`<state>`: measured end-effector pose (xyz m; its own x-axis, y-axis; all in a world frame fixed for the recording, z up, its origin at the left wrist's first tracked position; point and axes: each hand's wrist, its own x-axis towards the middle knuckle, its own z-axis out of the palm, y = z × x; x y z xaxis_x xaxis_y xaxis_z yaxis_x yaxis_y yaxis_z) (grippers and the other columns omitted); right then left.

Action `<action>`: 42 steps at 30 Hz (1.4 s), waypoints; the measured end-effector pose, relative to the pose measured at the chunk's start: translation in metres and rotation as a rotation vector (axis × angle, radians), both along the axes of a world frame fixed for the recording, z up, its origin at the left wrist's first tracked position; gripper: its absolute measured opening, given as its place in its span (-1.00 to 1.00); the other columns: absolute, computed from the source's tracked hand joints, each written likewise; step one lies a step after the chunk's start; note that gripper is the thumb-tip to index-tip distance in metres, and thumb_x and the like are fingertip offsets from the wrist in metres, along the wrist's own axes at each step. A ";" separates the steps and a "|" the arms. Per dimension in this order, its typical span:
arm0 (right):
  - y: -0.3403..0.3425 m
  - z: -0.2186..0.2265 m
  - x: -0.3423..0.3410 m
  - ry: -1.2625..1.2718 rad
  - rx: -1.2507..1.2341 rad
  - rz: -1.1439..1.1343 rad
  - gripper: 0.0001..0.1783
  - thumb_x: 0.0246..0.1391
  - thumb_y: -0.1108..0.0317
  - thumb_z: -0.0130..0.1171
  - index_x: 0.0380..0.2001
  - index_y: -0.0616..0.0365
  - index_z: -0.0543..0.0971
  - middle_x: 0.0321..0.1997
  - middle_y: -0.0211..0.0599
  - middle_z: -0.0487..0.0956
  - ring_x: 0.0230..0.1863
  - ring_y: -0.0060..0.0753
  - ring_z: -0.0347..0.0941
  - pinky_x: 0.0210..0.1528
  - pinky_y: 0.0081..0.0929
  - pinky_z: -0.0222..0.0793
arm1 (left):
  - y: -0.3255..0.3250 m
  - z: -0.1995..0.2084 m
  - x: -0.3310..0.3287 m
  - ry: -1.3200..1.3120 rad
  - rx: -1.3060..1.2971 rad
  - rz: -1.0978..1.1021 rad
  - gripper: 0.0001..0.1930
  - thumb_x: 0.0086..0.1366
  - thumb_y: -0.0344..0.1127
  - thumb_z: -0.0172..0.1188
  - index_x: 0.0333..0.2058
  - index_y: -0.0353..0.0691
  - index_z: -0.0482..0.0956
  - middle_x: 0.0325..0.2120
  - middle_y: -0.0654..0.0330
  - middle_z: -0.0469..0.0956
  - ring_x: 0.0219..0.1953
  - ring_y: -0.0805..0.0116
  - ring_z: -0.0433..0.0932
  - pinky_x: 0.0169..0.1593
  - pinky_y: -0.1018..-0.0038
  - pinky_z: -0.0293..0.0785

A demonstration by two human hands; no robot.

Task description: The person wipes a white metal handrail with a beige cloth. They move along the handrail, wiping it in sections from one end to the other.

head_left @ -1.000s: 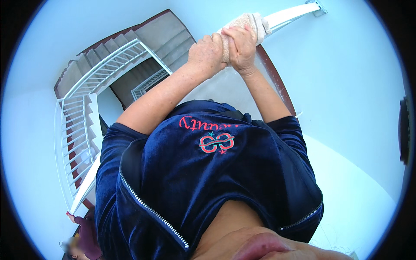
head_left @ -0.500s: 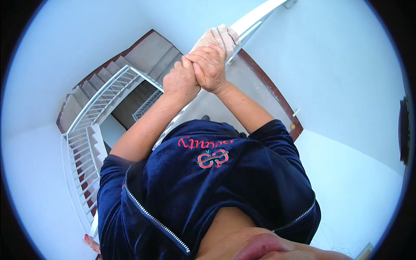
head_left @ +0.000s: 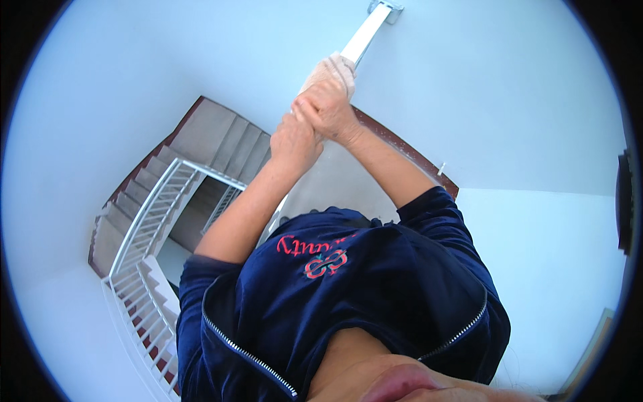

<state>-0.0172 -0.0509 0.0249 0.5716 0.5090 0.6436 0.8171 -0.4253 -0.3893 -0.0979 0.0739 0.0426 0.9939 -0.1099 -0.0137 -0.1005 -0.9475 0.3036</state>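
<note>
A pale beige cloth [head_left: 329, 72], perhaps a small towel, is wrapped round a white handrail [head_left: 367, 33] in front of me. My right hand [head_left: 328, 107] is closed over the near part of the cloth, its fingers curled round cloth and rail. Just below it and touching it, my left hand [head_left: 296, 142] is closed too. The palm and what lies inside it are mostly hidden, though a bit of the cloth shows between the hands. Both arms reach up and forward, with the forearms nearly straight.
Grey stairs [head_left: 234, 144] descend at the left, bordered by a white metal railing [head_left: 151, 221] around an open stairwell. The handrail's far end meets a bracket [head_left: 386, 11] on the pale blue wall [head_left: 509, 100]. A dark red skirting [head_left: 402, 144] edges the grey landing floor [head_left: 335, 177].
Both hands and the cloth have slid along the handrail toward its wall bracket. My view has shifted, and another hand at the lower left edge is out of sight now.
</note>
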 end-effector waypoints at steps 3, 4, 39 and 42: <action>0.007 -0.003 0.010 -0.010 0.079 0.004 -0.78 0.13 0.36 0.06 -0.37 0.10 0.70 -0.30 -0.31 0.68 -0.10 -0.19 0.56 0.22 -0.04 0.28 | 0.004 0.000 0.008 0.047 -0.079 0.014 -0.19 0.12 0.07 0.39 0.07 -0.53 0.28 -0.18 -0.17 0.52 -0.24 -0.11 0.64 -0.18 0.13 0.62; 0.006 -0.006 0.014 -0.008 0.119 -0.002 -0.78 0.13 0.36 0.06 -0.36 0.10 0.70 -0.29 -0.30 0.68 -0.09 -0.18 0.56 0.24 -0.04 0.29 | 0.004 0.000 0.015 0.007 -0.022 -0.023 -0.18 0.11 0.08 0.40 0.07 -0.53 0.29 -0.19 -0.18 0.52 -0.25 -0.10 0.64 -0.18 0.14 0.62; 0.011 -0.188 0.030 -0.132 -0.028 0.208 -0.59 0.41 0.20 -0.15 -0.12 0.14 0.68 0.05 -0.21 0.65 0.14 -0.14 0.46 0.34 -0.13 0.08 | -0.007 -0.173 0.005 -0.168 -0.044 0.317 -0.66 0.19 -0.18 0.33 -0.13 -0.26 0.68 -0.22 0.02 0.69 -0.16 0.12 0.72 -0.13 0.17 0.67; 0.045 -0.211 -0.028 -0.207 0.093 0.240 -0.61 0.38 0.21 -0.10 -0.09 0.18 0.67 0.01 -0.18 0.65 0.09 -0.15 0.47 0.30 -0.16 0.15 | 0.020 -0.193 -0.039 -0.211 -0.138 0.384 -0.69 0.13 -0.18 0.35 -0.20 -0.24 0.70 -0.31 0.00 0.71 -0.22 0.09 0.73 -0.18 0.19 0.68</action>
<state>-0.0455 -0.0063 -0.1865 0.2947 0.5468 0.7837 0.9555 -0.1814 -0.2328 -0.1367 0.0934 -0.1499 0.9424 0.2805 0.1823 0.1768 -0.8803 0.4402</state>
